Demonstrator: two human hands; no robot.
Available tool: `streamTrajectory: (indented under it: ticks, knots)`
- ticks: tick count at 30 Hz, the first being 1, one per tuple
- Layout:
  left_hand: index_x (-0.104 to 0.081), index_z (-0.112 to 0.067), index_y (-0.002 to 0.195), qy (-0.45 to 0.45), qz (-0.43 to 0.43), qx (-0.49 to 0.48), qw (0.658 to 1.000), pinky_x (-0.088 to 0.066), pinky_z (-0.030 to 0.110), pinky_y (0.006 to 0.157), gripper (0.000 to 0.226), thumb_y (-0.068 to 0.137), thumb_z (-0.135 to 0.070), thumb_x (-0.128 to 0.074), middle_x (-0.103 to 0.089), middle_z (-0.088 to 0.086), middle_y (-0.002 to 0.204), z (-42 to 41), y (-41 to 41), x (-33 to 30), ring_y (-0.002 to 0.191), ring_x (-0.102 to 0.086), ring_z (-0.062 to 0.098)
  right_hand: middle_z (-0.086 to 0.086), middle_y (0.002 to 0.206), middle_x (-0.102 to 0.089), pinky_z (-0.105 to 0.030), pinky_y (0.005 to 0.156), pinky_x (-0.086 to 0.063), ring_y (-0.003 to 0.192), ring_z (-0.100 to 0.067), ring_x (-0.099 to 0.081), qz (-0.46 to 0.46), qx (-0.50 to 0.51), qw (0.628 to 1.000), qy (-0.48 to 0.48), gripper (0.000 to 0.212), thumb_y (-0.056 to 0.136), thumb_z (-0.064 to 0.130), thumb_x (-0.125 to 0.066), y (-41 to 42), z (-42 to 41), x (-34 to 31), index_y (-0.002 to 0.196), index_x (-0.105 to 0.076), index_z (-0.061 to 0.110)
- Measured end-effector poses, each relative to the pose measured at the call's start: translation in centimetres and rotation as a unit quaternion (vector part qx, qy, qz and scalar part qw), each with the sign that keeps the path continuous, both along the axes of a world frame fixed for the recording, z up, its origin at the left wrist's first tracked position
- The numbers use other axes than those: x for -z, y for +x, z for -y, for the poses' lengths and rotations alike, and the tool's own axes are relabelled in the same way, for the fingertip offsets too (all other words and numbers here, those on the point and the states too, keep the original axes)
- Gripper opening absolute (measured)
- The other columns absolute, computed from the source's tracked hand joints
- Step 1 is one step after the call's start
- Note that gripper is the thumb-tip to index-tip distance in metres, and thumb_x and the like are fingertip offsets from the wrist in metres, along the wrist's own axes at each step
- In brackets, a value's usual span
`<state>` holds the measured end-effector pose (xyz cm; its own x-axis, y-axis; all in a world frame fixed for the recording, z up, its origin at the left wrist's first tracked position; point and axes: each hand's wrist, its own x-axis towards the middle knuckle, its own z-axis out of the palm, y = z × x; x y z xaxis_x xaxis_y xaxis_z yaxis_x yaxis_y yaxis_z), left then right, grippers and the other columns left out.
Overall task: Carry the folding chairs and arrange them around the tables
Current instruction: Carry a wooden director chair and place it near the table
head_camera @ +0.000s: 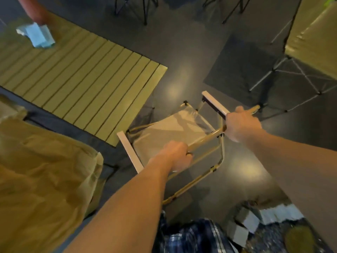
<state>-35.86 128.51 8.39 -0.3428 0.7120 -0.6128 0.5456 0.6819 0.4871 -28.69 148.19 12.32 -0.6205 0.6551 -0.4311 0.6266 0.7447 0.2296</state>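
Left hand [177,155] and right hand [241,123] each curled round the tan top bar of a folding chair [169,132], grip firm. Slatted table [87,83] just beside it; blue cloth [37,34] on the far corner. Dark floor [182,57].

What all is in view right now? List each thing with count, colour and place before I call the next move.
folding chair: one, tan frame, pale seat, white armrests, centre, held by both hands beside the slatted table's corner
slatted table: one, olive yellow, upper left
cloth: one, light blue, on the slatted table's far end, under another person's arm
fabric chair: one, tan, lower left
second table: one, olive top, thin metal legs, upper right
dark chair legs: several, black, top edge, count unclear
floor: dark grey, glossy
left hand: grips the chair's tan frame tube
right hand: grips the frame by the far armrest
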Motion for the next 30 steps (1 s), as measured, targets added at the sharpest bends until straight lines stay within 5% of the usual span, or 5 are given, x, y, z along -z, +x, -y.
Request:
streamTrajectory:
  ticks: [10,16,20,27,30]
  knots:
    - [-0.063,-0.018,0.11,-0.032,0.047,-0.148,0.987,-0.051,0.04,0.087,0.029,0.097,-0.04,-0.05,-0.061,0.003,0.096,-10.0,1.3,1.8,0.091,-0.059,0.022,-0.011,0.111,-0.04,-0.044,0.08,-0.053,0.098,-0.035,-0.058,0.025,-0.098,0.993,-0.063,0.033,0.093,0.013,-0.063,-3.4,-10.9,3.6,0.125,-0.059,0.006]
    - [-0.062,-0.019,0.101,-0.091,0.024,-0.237,0.967,-0.044,0.028,0.066,0.024,0.099,-0.036,-0.045,-0.056,-0.001,0.081,-13.6,8.6,3.1,0.074,-0.054,0.016,-0.014,0.12,-0.05,-0.044,0.081,-0.052,0.108,-0.037,-0.058,0.051,-0.225,0.971,-0.058,0.034,0.095,0.014,-0.055,-0.2,-14.4,4.2,0.128,-0.057,0.008]
    - [-0.061,-0.019,0.116,-0.17,0.042,-0.253,0.952,-0.053,0.041,0.085,0.031,0.096,-0.037,-0.046,-0.063,0.008,0.108,-14.5,13.2,5.4,0.092,-0.06,0.027,-0.012,0.123,-0.053,-0.037,0.073,-0.044,0.116,-0.038,-0.049,0.083,-0.316,0.944,-0.038,0.029,0.093,0.021,-0.057,2.2,-15.2,5.1,0.121,-0.062,0.016]
    - [-0.055,-0.026,0.112,-0.206,0.05,-0.282,0.936,-0.047,0.048,0.093,0.032,0.091,-0.05,-0.058,-0.059,0.005,0.117,-15.1,21.3,8.0,0.105,-0.056,0.027,-0.008,0.118,-0.055,-0.045,0.085,-0.052,0.116,-0.033,-0.044,0.214,-0.338,0.916,-0.043,0.035,0.089,0.018,-0.059,6.5,-16.9,9.2,0.123,-0.06,0.017]
    - [-0.031,-0.031,0.143,-0.348,0.096,-0.366,0.858,-0.027,0.071,0.101,0.055,0.094,-0.035,-0.056,-0.036,0.009,0.146,-12.6,24.3,9.2,0.136,-0.03,0.04,-0.004,0.113,-0.062,-0.041,0.083,-0.053,0.11,-0.03,-0.056,0.294,-0.351,0.887,-0.059,0.036,0.085,0.023,-0.071,9.7,-17.9,10.9,0.12,-0.064,0.019]
